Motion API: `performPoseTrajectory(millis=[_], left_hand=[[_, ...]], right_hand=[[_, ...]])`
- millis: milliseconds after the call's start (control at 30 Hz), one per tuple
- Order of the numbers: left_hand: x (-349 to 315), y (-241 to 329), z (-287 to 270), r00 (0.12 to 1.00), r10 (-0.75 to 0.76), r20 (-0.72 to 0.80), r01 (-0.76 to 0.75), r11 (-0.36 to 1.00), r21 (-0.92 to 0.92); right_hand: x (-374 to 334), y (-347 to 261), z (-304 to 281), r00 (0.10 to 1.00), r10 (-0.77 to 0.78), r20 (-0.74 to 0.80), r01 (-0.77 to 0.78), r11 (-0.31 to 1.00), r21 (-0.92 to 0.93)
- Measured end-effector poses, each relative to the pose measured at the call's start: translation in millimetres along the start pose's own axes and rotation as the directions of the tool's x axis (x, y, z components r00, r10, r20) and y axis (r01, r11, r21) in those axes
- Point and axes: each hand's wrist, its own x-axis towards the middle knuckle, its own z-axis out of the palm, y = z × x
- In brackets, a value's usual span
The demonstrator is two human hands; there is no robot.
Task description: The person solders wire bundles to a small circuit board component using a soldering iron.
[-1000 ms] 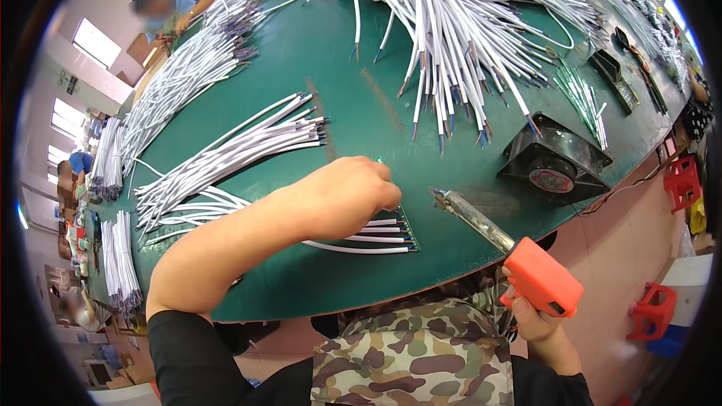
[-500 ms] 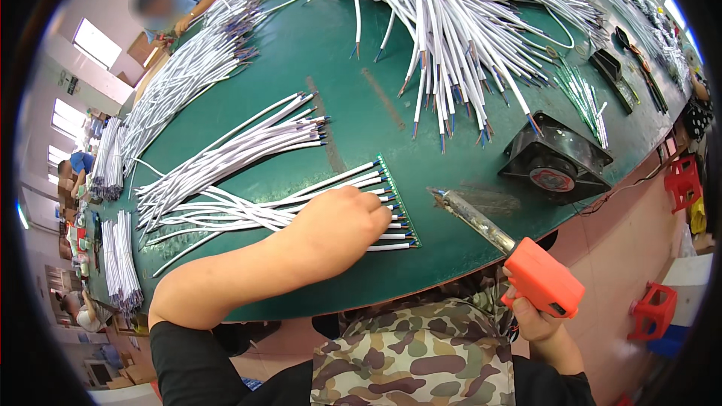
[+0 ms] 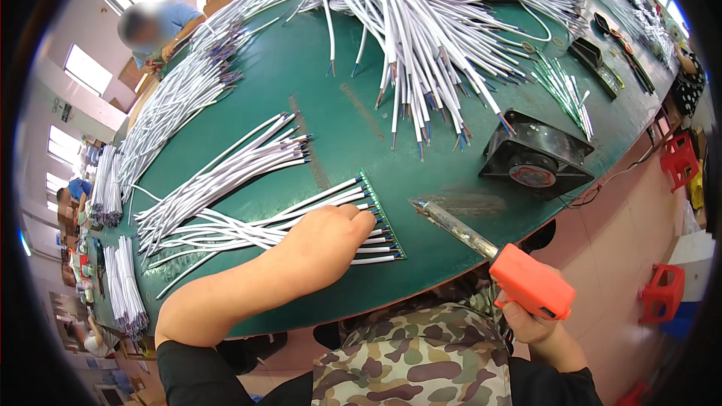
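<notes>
My left hand (image 3: 331, 240) is curled over a row of white cables (image 3: 248, 231), its fingertips tucked underneath and mostly hidden. It appears closed on a white cable, close to a narrow green circuit board strip (image 3: 386, 219). Coloured wire ends of the cables lie along that strip. In my right hand (image 3: 526, 322) is a soldering iron (image 3: 535, 283) with a red-orange pistol handle. Its long, stained metal barrel points up and left over the table edge, the tip apart from the board.
Beyond the board lies a bundle of loose white cables (image 3: 226, 173). A large cable heap (image 3: 421, 45) covers the far side of the green table (image 3: 316, 53). A black fan (image 3: 535, 156) stands at right, near thin green-white strips (image 3: 562, 94). Red stools (image 3: 662, 293) stand on the floor.
The whole view has shifted a little, so the table's contents sit further left. Both hands keep nearly the same pose, and the soldering iron stays in my right hand.
</notes>
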Motion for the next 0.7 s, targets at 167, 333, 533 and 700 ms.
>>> performPoseTrajectory(millis=[167, 333, 533, 700], left_hand=[[0.9, 11.5, -3.8, 0.998, 0.043, 0.039, -0.049, 0.985, 0.162], [8.7, 3.7, -7.5, 0.993, 0.08, 0.083, -0.095, 0.975, 0.2], [13.4, -16.6, -14.9, 0.999, 0.013, 0.038, -0.005, 0.978, -0.207], [20.6, -29.7, -13.4, 0.997, 0.03, 0.078, 0.008, 0.898, -0.439]], right_hand=[[0.5, -1.4, -1.9, 0.999, 0.025, -0.032, -0.023, 0.998, 0.061], [3.6, -4.7, -4.5, 0.999, 0.045, 0.007, -0.045, 0.999, 0.01], [-0.7, -1.9, -5.6, 0.997, 0.071, -0.01, -0.071, 0.997, 0.009], [-4.3, -2.7, -1.7, 0.995, 0.098, -0.035, -0.098, 0.995, 0.005]])
